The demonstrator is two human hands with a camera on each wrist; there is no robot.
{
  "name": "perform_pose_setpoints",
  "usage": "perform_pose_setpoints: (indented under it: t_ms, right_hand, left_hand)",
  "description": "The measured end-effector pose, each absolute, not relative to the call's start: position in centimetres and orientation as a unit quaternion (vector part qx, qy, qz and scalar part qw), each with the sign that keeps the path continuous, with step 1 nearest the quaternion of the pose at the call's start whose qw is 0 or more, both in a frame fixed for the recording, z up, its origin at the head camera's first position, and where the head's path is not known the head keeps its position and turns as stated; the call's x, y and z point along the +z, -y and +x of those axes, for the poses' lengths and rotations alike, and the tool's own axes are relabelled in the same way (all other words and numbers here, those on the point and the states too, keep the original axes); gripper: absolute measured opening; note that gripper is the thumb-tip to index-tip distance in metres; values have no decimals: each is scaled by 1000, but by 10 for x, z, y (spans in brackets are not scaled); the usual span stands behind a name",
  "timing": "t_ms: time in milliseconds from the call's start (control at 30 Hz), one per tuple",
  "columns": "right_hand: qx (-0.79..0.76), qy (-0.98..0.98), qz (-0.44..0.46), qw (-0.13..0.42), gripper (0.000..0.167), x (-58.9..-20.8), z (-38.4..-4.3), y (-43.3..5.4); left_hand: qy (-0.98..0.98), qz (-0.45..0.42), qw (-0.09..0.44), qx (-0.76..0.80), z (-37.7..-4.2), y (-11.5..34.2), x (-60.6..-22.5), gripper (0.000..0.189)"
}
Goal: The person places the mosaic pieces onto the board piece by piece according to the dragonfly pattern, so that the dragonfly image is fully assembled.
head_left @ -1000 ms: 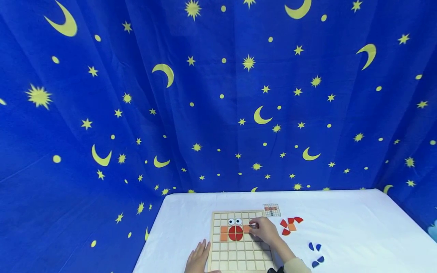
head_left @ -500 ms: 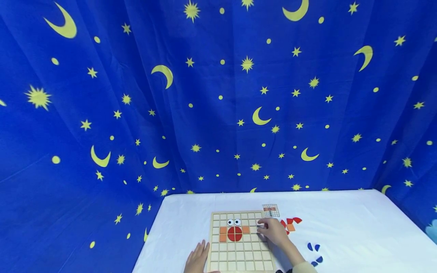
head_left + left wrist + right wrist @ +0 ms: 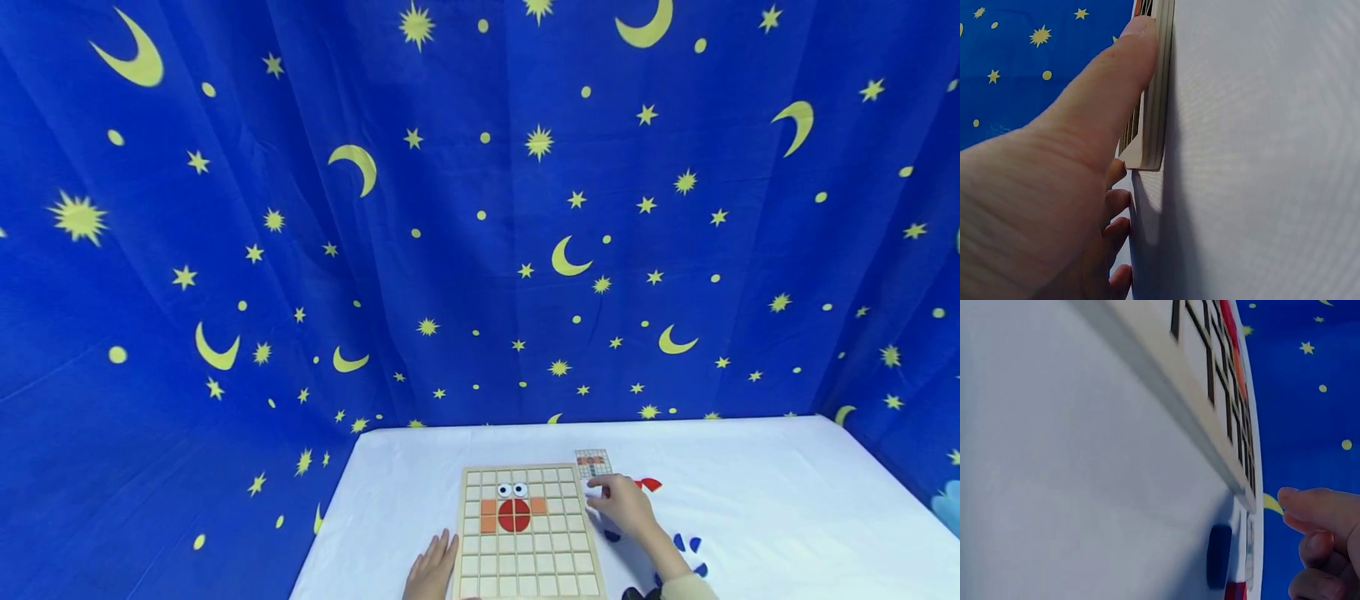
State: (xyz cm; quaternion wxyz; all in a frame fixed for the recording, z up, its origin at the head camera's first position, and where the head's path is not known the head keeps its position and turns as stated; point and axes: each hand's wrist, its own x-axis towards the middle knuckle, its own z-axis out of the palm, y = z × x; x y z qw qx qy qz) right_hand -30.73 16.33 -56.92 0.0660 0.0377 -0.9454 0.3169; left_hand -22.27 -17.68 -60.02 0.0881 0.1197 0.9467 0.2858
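Observation:
A wooden grid board (image 3: 517, 564) lies on the white table. On it, a red disc (image 3: 513, 515) of quarter pieces sits below two googly eyes (image 3: 512, 490). Two orange squares (image 3: 488, 515) are at the disc's left and a single orange square (image 3: 537, 506) is at its right. My left hand (image 3: 432, 568) lies beside the board's left edge with fingers extended; in the left wrist view its thumb (image 3: 1129, 56) rests on the frame. Just off the board's right edge hovers my right hand (image 3: 626, 502), fingers loosely bent, nothing visible between thumb and index finger.
A small pattern card (image 3: 592, 461) lies at the board's upper right corner. Red pieces (image 3: 651, 484) show partly behind the right hand. Several blue pieces (image 3: 689, 544) are scattered nearer, one blue piece (image 3: 1219, 557) close to the board. A starry blue curtain (image 3: 480, 250) surrounds the table.
My right hand has left the orange square on the board's right side and moved right, off the board, now covering part of the red pieces. The left hand stays in place.

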Motion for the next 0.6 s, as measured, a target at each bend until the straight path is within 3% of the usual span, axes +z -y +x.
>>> perform_pose_setpoints:
  t_ms: [600]
  right_hand:
    - [317,948,11,42,25,-569,-305,-192]
  left_hand:
    - [-959,122,68,246,-225,177,-600,102]
